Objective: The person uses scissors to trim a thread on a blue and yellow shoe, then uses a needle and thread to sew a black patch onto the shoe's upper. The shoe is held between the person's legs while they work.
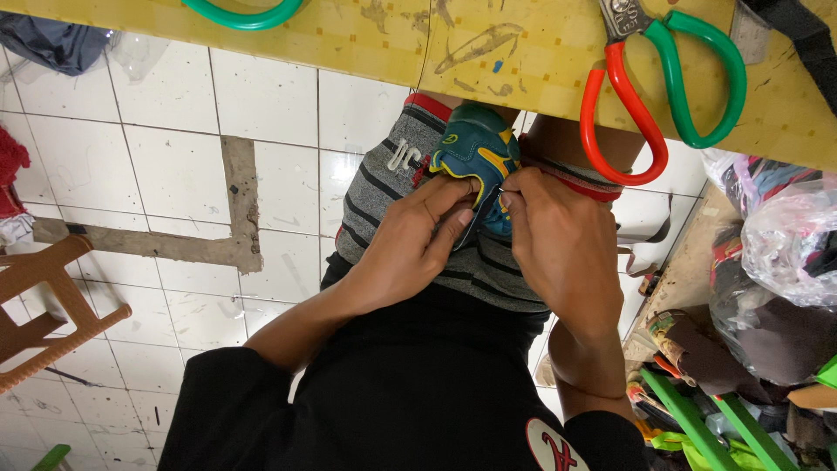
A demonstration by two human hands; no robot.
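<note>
A small teal and yellow shoe (pixel 475 153) rests on my lap, against grey striped shorts (pixel 384 196). My left hand (pixel 410 253) grips the shoe from the left, thumb pressed along its sole edge. My right hand (pixel 562 244) is on the shoe's right side and pinches a thin metal needle (pixel 503 194) at the shoe's rim. The two hands touch each other at the fingertips. Part of the shoe is hidden behind my fingers.
A yellow worktable (pixel 392 39) spans the top, with red and green handled scissors (pixel 663 96) and a green ring (pixel 244 13) on it. A wooden chair (pixel 44 305) stands at left on the white tiled floor (pixel 157 174). Plastic bags (pixel 785 235) and a green rack (pixel 697 419) crowd the right.
</note>
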